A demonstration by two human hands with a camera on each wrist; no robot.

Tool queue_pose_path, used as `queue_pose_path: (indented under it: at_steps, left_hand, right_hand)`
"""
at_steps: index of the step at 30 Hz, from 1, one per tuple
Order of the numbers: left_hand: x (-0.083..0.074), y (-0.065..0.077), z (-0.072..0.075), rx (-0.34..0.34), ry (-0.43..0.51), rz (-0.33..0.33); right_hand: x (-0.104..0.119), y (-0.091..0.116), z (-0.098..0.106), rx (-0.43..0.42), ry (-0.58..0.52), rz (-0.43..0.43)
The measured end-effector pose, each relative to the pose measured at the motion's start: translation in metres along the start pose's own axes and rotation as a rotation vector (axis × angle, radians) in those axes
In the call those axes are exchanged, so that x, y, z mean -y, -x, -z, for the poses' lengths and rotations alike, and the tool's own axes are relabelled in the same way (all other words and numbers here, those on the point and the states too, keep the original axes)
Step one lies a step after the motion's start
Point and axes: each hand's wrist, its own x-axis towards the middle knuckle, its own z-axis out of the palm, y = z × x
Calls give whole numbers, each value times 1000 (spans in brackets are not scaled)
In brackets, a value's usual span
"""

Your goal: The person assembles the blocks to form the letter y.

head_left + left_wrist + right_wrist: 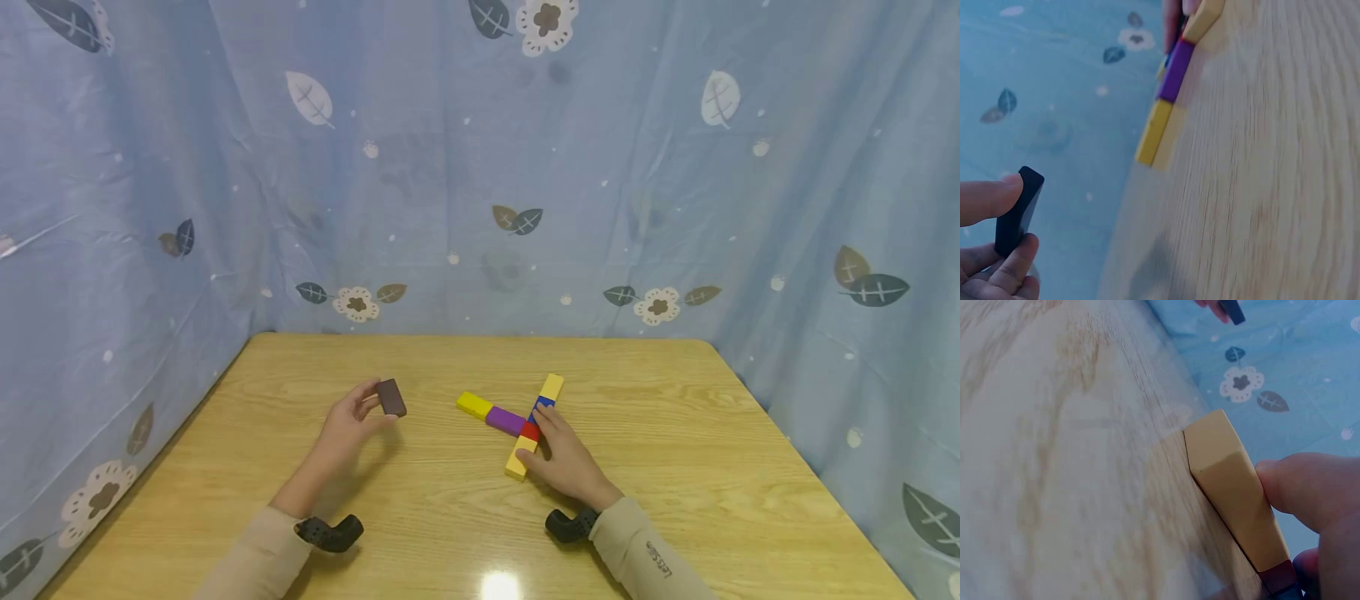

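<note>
Over the left part of the table, my left hand [347, 429] pinches a dark brown block [392, 397] between thumb and fingers. The same block [1017, 212] stands out dark in the left wrist view. My right hand [567, 461] rests on a slanting row of blocks. Its thumb touches the near pale yellow block [515, 467], and its fingers lie on the blue block [546, 402]. Between these two is a red block [531, 432]; another pale yellow block [552, 386] forms the far end. A purple block [506, 421] and a bright yellow block [474, 405] branch off leftward.
The wooden table [435, 517] carries the blocks, with a blue patterned curtain [450, 183] along its back and sides. Black wrist devices sit at both cuffs, the left device [332, 533] and the right device [570, 526] close above the tabletop.
</note>
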Motion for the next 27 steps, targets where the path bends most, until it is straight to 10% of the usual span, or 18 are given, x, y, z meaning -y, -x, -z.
queue_pose_path:
  at_steps: [27]
  left_hand:
    - [-15, 18, -78, 315, 119, -91]
  right_hand:
    - [-1, 0, -2, -17, -9, 5]
